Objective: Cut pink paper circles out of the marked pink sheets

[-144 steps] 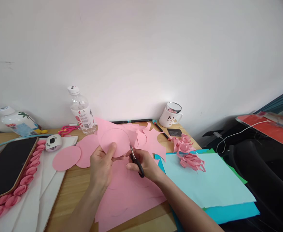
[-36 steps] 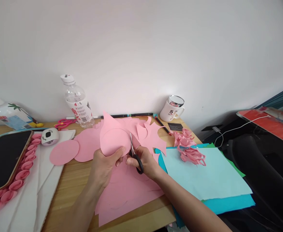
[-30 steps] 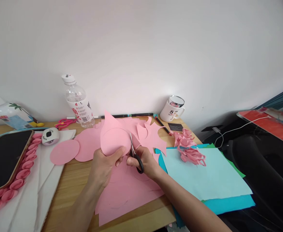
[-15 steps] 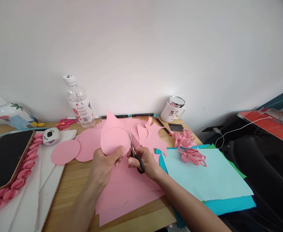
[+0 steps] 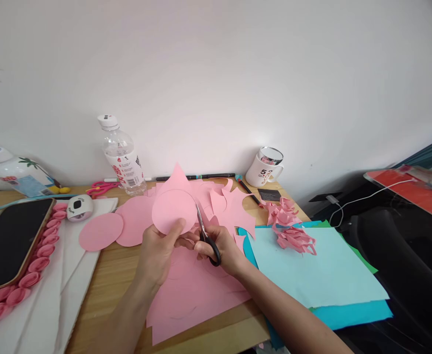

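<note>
My left hand (image 5: 160, 248) pinches a piece of pink paper (image 5: 173, 209) by its lower edge, thumb on top. A curved line marks a circle on that piece, and a pointed offcut sticks up at its top. In my right hand (image 5: 221, 248) are black-handled scissors (image 5: 209, 241), their blades pointing up along the paper's right edge. Below both hands lie pink sheets (image 5: 201, 300) with faint round outlines. Two cut pink circles (image 5: 101, 231) rest to the left, one partly over another. Spiky pink scraps (image 5: 234, 204) are spread behind my right hand.
Light blue sheets (image 5: 319, 275) lie at right under crumpled pink strips (image 5: 293, 236). A mug (image 5: 263, 169), a bottle (image 5: 122, 162) and pens (image 5: 212, 175) stand or lie along the wall. At left, a phone (image 5: 13, 241) rests on a white board (image 5: 76, 275) edged with paper roses.
The pink paper has turned in my left hand, its pointed tip shifting right and upward. The scissors' blades have moved slightly left along the curve.
</note>
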A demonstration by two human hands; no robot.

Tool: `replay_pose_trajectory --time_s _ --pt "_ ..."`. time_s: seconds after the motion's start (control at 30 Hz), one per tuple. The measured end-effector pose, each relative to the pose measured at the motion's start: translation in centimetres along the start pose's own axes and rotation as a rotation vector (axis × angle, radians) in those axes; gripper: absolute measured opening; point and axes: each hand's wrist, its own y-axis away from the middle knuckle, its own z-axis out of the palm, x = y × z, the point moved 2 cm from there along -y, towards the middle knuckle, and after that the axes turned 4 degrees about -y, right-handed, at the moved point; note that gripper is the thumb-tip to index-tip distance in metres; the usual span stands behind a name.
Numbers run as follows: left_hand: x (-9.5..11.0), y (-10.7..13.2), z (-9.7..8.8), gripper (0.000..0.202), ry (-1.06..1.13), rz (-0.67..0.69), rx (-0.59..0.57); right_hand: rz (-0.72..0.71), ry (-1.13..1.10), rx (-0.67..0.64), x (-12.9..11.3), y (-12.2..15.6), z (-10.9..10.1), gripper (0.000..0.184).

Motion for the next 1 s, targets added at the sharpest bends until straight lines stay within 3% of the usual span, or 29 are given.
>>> replay_pose_trajectory --time_s 0.3,0.47,0.73,1.0 --pt "0.7 0.9 0.6 0.028 -0.246 0.066 0.067 -0.043 0.012 -0.031 0.2 0.0 0.0 0.040" --pt "0.4 0.9 0.7 0.017 -0.250 0.053 0.079 -0.071 0.021 -0.066 -0.5 0.2 -0.1 0.041" --pt "0.5 0.8 0.5 0.032 -0.279 0.060 0.076 -0.051 0.023 -0.073 -0.4 0.2 -0.3 0.041" --pt "0.3 0.6 0.3 0.027 -0.319 0.074 0.054 0.003 0.115 0.002 -0.2 0.4 -0.5 0.045"
